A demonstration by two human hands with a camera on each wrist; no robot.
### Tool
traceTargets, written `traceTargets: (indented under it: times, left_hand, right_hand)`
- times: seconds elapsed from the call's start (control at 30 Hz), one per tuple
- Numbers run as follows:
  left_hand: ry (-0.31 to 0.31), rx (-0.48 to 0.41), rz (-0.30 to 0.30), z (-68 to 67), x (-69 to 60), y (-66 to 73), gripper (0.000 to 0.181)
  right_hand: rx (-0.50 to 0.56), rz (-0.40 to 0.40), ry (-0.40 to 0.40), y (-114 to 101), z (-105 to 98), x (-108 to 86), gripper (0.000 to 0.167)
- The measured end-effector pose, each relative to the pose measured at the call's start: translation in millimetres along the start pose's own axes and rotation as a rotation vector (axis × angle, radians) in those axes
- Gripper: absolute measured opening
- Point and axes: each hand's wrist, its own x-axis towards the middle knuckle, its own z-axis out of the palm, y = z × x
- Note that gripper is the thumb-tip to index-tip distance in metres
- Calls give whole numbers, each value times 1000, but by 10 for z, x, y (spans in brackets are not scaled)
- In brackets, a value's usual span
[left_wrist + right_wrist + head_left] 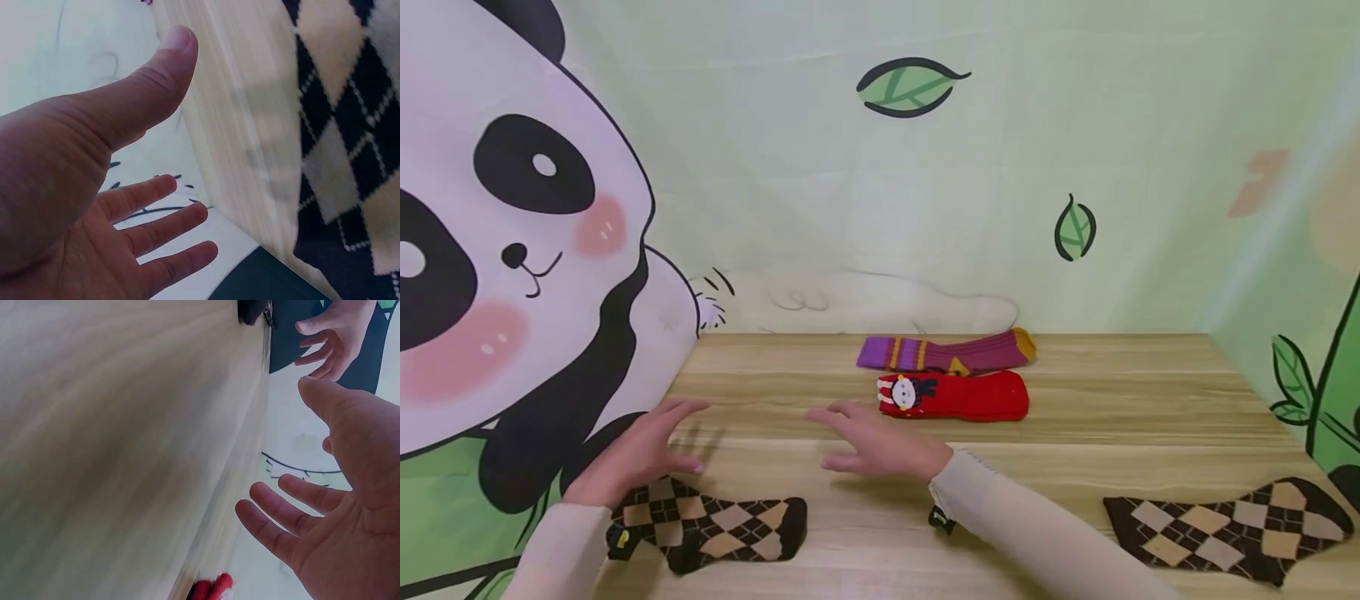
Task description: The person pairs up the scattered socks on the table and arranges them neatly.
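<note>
Above the left argyle sock (730, 527) hovers my left hand (643, 450), its fingers spread and holding nothing. The left wrist view shows that sock's brown, tan and grey diamonds (340, 156) beside the thumb. My right hand (876, 442) is over the middle of the table, fingers apart and nothing in them. Just beyond it lies a red sock (977, 396) with a white cartoon face. Behind the red one is a purple sock (970, 353) with mustard stripes, heel and toe. A second argyle sock (1228, 529) lies flat at the right front.
The wooden table (760, 392) ends at a pale green backdrop (775, 167) with printed leaves. A big printed panda (572, 275) covers the left side. The right side wall (1285, 275) also carries plant prints.
</note>
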Motion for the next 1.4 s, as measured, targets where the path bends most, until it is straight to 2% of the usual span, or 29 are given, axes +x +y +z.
traceTargets:
  times: [0.2,0.33,0.5,0.6,0.8,1.17,1.4]
  left_hand:
    - [-4,12,-11,1,-82,-78,92]
    - [-11,37,-30,1,-130,-146,93]
    - [-17,76,-26,10,-183,-229,92]
    - [-34,68,-48,20,-216,-259,92]
    - [-66,41,-121,52,-284,-298,90]
    - [-78,58,-156,124,-323,-347,87]
    - [-94,56,-172,130,-327,-339,84]
  right_hand:
    - [-50,-17,-14,-93,56,64,73]
    - [-30,-19,-44,-166,81,106,73]
    - [-9,-55,-62,-227,147,162,73]
    - [-19,-80,-63,-266,184,185,73]
    - [-91,-137,-68,-345,237,234,70]
    - [-54,-124,-146,-455,322,304,68]
    - [-91,-148,-165,-519,346,321,66]
